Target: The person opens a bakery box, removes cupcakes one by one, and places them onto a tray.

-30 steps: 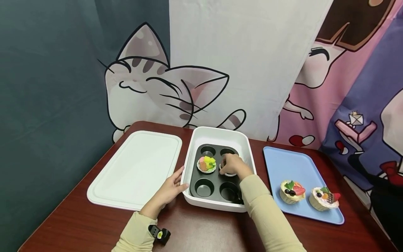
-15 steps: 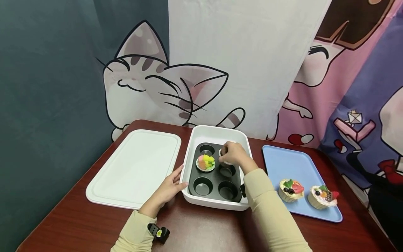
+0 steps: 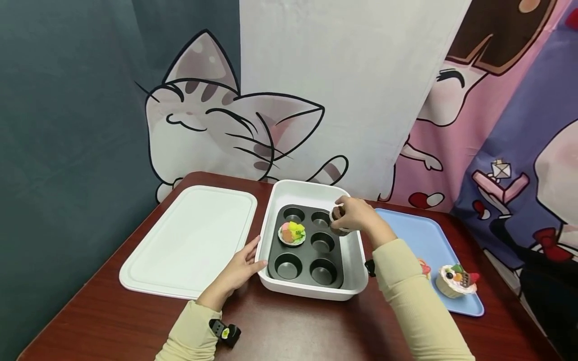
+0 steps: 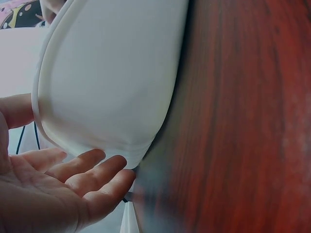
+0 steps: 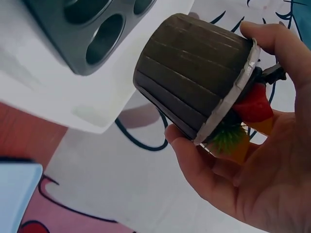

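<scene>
board [image 3: 189, 240]: white, rectangular, rounded corners, on a glossy red-brown wooden table [image 3: 289, 326].
left hand [image 3: 237, 271]: fingers outstretched, touching the near left side of a deep white rectangular bin [image 3: 295, 193].
muffin pan [image 3: 307, 250]: dark grey, six round cups, inside the bin; round yellow-and-pink-topped tart [image 3: 291, 233] in the middle left cup.
right hand [image 3: 358, 215]: thumb and fingers gripping the rim of a brown pleated cupcake [image 5: 194, 73], raised over the bin's right side.
tray [image 3: 406, 225]: pale blue, rectangular, bearing a cream fruit-topped cupcake [image 3: 453, 283].

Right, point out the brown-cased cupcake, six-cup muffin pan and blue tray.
Brown-cased cupcake [image 5: 194, 77], right wrist view: side of its case.
Six-cup muffin pan [image 3: 304, 253], head view: flat between cups.
Blue tray [image 3: 426, 240], head view: bare surface.
</scene>
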Tool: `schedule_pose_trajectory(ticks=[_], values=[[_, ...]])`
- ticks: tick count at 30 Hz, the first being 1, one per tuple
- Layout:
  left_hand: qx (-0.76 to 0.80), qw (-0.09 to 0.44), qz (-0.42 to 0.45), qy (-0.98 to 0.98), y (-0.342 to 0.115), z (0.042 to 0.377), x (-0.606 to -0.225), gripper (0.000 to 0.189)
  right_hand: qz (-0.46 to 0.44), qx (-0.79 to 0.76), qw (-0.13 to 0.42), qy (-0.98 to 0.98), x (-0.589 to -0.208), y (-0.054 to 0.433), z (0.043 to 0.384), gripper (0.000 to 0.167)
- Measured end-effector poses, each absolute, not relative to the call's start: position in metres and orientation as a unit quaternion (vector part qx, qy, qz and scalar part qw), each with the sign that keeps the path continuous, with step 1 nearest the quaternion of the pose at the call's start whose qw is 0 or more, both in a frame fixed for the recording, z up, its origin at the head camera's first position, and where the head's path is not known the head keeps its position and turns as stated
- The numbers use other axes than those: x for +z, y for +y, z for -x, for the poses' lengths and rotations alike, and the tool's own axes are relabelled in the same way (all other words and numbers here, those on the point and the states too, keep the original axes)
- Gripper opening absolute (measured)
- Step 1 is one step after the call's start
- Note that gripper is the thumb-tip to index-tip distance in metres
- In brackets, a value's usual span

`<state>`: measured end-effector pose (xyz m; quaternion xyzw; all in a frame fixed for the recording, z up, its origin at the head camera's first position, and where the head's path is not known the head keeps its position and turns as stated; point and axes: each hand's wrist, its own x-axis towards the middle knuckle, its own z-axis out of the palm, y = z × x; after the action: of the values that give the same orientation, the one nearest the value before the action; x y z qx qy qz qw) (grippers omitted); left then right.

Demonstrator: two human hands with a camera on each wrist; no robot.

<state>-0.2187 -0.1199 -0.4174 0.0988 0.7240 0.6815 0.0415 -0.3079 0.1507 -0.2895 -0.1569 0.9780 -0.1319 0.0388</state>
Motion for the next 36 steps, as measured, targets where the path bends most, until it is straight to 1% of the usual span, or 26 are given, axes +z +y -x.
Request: schedule_pose_trajectory(ticks=[8,11,14,20,26,31,36], values=[[0.680,0.047,-0.106,0.724,-0.120,0.219,-0.418,0.066,0.151,-0.117,0.030,0.981,-0.287,0.175,0.305,0.052],[0.681,0.047,-0.104,0.723,-0.120,0.219,-0.418,0.066,0.143,-0.114,0.031,0.983,-0.286,0.186,0.304,0.045],[0.683,0.044,-0.101,0.723,-0.120,0.219,-0.419,0.066,0.138,-0.124,0.036,0.982,-0.285,0.197,0.303,0.043],[0.683,0.042,-0.099,0.722,-0.119,0.220,-0.421,0.067,0.133,-0.129,0.035,0.982,-0.285,0.221,0.298,0.053],[0.688,0.043,-0.094,0.719,-0.119,0.221,-0.419,0.067,0.122,-0.121,0.037,0.984,-0.286,0.242,0.298,0.051],[0.686,0.040,-0.090,0.721,-0.118,0.221,-0.418,0.067,0.111,-0.121,0.041,0.986,-0.288,0.255,0.296,0.057],[0.683,0.045,-0.090,0.724,-0.118,0.220,-0.417,0.066,0.101,-0.133,0.048,0.985,-0.293,0.269,0.294,0.059]])
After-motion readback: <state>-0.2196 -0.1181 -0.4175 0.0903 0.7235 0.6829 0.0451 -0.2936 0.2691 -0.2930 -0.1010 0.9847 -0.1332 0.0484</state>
